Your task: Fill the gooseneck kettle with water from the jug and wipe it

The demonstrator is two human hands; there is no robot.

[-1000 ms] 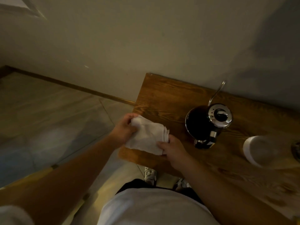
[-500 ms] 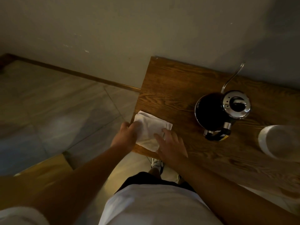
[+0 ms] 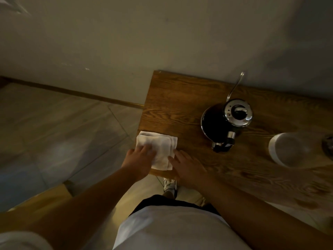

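A folded white cloth [image 3: 159, 146] lies flat on the near left corner of the wooden table [image 3: 171, 105]. My left hand [image 3: 139, 160] rests on the cloth's left part with fingers spread. My right hand [image 3: 187, 166] lies flat beside it, its fingertips on the cloth's right edge. The black gooseneck kettle [image 3: 215, 124] with a shiny lid and thin spout stands to the right, apart from both hands. A clear jug [image 3: 288, 150] with a white rim is at the right edge, blurred.
The table stands against a plain wall [image 3: 144, 42]. A tiled floor [image 3: 63, 132] lies to the left. A dark object [image 3: 328, 145] is cut off at the right edge. My shoe [image 3: 169, 185] shows below the table's front edge.
The cloth was held up in both hands, then laid on the table corner. Both hands now press flat on it. The view has shifted slightly.
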